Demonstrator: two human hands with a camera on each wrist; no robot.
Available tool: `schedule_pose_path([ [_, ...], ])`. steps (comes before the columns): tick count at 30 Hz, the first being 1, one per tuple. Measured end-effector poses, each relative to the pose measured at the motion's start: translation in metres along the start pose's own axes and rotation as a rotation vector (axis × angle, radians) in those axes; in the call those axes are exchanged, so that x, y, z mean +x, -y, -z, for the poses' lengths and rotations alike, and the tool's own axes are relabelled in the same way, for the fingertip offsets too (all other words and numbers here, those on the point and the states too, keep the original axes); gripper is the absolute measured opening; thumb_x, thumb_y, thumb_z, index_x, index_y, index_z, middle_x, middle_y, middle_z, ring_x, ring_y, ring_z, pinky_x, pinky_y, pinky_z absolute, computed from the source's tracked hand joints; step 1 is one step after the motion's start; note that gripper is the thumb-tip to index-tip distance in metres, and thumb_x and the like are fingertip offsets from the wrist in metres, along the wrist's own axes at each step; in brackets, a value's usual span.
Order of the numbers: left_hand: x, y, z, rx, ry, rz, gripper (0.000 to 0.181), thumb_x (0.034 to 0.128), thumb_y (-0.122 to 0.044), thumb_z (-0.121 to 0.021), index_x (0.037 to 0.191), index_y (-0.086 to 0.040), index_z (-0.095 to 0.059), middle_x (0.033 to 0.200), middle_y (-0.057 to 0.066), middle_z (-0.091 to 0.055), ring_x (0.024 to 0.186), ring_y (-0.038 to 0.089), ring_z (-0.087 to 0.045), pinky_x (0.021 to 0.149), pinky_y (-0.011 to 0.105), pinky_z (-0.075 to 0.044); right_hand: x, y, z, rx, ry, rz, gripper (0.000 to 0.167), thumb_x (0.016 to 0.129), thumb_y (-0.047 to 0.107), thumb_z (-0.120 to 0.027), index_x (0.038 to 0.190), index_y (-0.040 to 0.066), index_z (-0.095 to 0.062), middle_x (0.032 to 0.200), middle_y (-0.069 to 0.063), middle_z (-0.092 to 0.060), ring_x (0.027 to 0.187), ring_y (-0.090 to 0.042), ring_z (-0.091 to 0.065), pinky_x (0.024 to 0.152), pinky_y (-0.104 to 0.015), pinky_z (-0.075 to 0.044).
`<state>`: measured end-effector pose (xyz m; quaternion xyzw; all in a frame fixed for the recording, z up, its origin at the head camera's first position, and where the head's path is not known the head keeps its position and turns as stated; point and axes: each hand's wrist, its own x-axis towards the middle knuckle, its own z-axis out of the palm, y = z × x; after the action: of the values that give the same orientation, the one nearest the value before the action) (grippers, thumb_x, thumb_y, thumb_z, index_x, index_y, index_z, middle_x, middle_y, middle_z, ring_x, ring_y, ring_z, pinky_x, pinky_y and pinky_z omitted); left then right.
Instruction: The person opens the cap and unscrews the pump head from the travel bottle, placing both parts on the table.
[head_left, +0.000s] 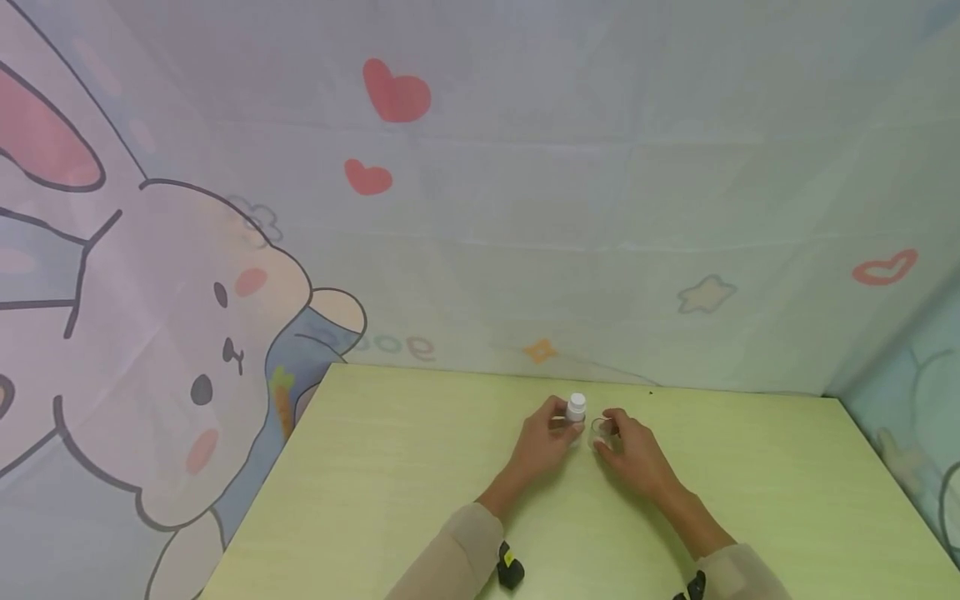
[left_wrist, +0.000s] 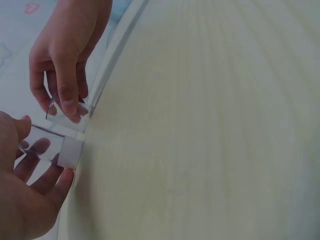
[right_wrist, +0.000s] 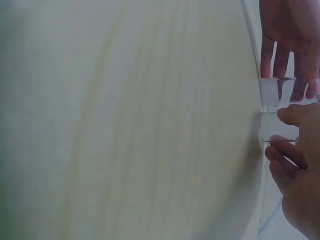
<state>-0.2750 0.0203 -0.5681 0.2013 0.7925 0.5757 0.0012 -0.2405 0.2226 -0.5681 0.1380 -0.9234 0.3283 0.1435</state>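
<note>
White and clear are the finishes under review: one small transparent vessel (left_wrist: 52, 142) with a smooth white end piece (left_wrist: 70, 152), resembling a cap, and one plain transparent vessel (left_wrist: 62, 120). Both are over the tabletop (head_left: 390, 450) toward its far side, just beside each other with a narrow gap.

Left hand (head_left: 543, 437): fingers and thumb curled round the capped vessel. Right hand (head_left: 637, 457): clamped on the plain vessel, thumb on one side, fingers on the other.

Progress: as I judge it, each hand has secured its piece. Not done: the vessels are not joined, and the white end piece is in place. Any contents cannot be confirmed, nor whether either base bears on the surface.

Materials: both walls glossy, glass or hard plastic undetermined. The plain vessel shows a round rim from overhead; its mate reads as cylindrical. The tabletop is pale yellow-green with long, wood-like streaks. Behind hangs a creased cloth backdrop (head_left: 525, 250), printed with a rabbit (head_left: 172, 333) and red hearts (head_left: 397, 93)
</note>
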Motion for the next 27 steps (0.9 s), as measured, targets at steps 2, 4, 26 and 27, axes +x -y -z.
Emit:
schedule_pose_path([
  [2,0.0,0.0,0.0,0.002,-0.001,-0.001,0.02,0.1035,-0.022,-0.073,0.119,-0.015,-0.063,0.129,0.01,-0.073,0.118,0.027,-0.072,0.099,0.036,-0.059,-0.001,-0.001,0.0,-0.003,-0.01,0.004,0.052,0.092,0.008,-0.082,0.134,-0.008,-0.056,0.109,-0.018,-0.071,0.103,-0.039,-0.069,0.09,-0.057,-0.057],
  [4,0.001,0.0,0.0,-0.001,-0.003,0.001,0.02,0.1035,-0.023,-0.073,0.119,-0.015,-0.063,0.129,0.01,-0.073,0.118,0.027,-0.072,0.1,0.037,-0.059,-0.001,-0.001,0.0,0.0,-0.015,0.011,0.056,0.091,0.01,-0.083,0.137,-0.008,-0.055,0.112,-0.018,-0.071,0.106,-0.039,-0.068,0.092,-0.057,-0.056],
  [26,0.0,0.0,0.002,-0.034,0.015,0.035,0.018,0.1035,-0.025,-0.073,0.119,-0.021,-0.064,0.131,0.005,-0.072,0.121,0.025,-0.071,0.098,0.034,-0.059,0.006,0.011,0.015,0.064,-0.05,0.113,0.047,0.099,0.027,-0.078,0.133,-0.003,-0.064,0.126,-0.018,-0.07,0.118,-0.039,-0.066,0.098,-0.061,-0.055],
  [27,0.0,0.001,0.002,-0.034,0.016,0.03,0.018,0.1036,-0.025,-0.073,0.119,-0.021,-0.064,0.131,0.005,-0.072,0.121,0.025,-0.071,0.097,0.034,-0.06,0.007,0.012,0.015,0.067,-0.054,0.116,0.047,0.099,0.027,-0.078,0.132,-0.003,-0.064,0.126,-0.018,-0.07,0.118,-0.039,-0.066,0.098,-0.061,-0.055],
])
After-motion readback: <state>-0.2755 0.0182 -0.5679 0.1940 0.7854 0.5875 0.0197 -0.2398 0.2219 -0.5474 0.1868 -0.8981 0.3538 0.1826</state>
